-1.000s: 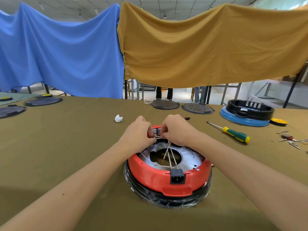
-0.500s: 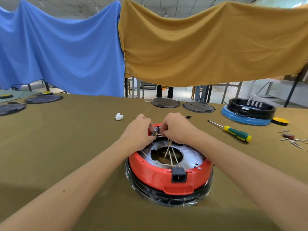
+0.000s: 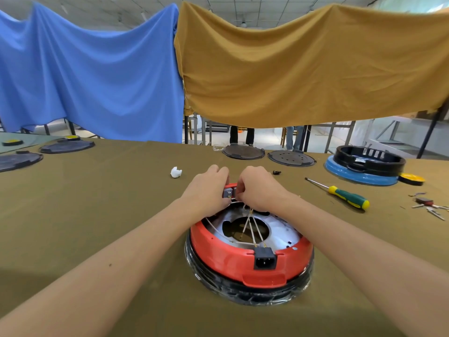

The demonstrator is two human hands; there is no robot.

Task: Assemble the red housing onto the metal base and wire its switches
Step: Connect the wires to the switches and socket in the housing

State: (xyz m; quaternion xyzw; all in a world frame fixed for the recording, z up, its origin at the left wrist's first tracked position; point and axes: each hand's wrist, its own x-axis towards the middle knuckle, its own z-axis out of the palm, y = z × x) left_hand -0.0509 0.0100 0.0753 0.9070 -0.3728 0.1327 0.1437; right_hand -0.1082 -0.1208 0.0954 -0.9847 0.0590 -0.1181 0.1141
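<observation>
Plainly two hands (image 3: 206, 190) (image 3: 257, 188), one red housing (image 3: 228, 259).

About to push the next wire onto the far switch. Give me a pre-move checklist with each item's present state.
1. Red housing seated on metal base: ok.
2. Left hand holds the switch at the far rim: ok.
3. Right hand pinches a wire end: cannot tell, fingers hide it.
4. Wires run uncrossed from power socket: not ok, they cross.
5. Screwdriver lies apart on the table: ok.
</observation>
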